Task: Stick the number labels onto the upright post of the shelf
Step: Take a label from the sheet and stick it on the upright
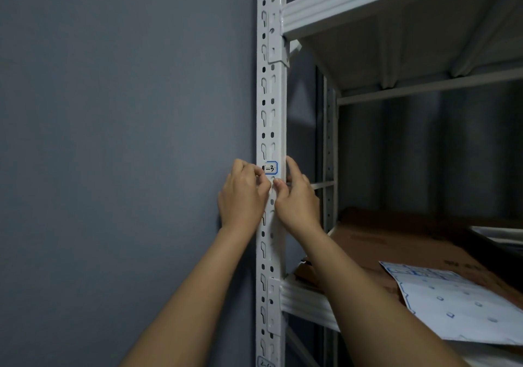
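Two hands at one white post (271, 106): left hand (243, 194), fingers curled, pinches the edge of one label (270, 167) stuck there; right hand (295, 196) rests alongside, forefinger straight. A second label (265, 362) sits lower

A matt white painted metal post (271, 106) is seen; a glossy paper label (270, 167) is stuck on it. At four o'clock, dull brown cardboard (396, 242) is seen.

We've got both arms raised at the post (271, 112): left hand (242, 194) curled against its left edge, right hand (295, 196) opposite, index finger extended up.
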The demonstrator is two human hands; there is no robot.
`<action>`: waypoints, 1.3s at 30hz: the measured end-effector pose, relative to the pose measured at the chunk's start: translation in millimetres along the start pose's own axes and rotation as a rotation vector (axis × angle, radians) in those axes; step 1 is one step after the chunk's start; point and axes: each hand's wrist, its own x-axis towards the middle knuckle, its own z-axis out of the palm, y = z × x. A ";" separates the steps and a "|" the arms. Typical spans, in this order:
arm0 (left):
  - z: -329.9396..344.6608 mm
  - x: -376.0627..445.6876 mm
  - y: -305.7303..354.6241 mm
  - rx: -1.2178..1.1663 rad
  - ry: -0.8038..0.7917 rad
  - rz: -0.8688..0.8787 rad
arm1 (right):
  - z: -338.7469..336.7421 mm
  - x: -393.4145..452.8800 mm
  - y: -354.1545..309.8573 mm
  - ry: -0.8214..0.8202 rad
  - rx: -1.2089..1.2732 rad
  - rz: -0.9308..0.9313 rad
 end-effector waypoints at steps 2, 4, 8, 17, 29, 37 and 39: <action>0.2 -0.8 -2.7 -0.054 -0.008 -0.018 | -0.6 0.3 0.3 0.001 0.001 -0.002; 0.7 -2.2 -5.6 -0.109 -0.017 -0.049 | -1.8 0.3 0.6 0.004 -0.021 -0.006; 0.8 -6.3 -12.2 -0.193 0.038 -0.055 | -1.7 1.2 2.6 0.002 0.008 -0.011; 10.7 -2.4 -24.5 -0.503 -0.057 -0.165 | -8.0 0.5 7.9 -0.002 0.145 -0.069; 22.3 6.6 -30.7 -0.898 -0.328 -0.248 | -39.3 55.1 -25.8 0.022 -0.932 -1.106; 24.5 6.5 -31.7 -0.780 -0.287 -0.247 | -43.9 62.3 -51.3 -0.215 -1.107 -1.226; 25.0 5.9 -32.8 -0.703 -0.268 -0.231 | -42.3 62.3 -53.3 -0.240 -1.138 -1.223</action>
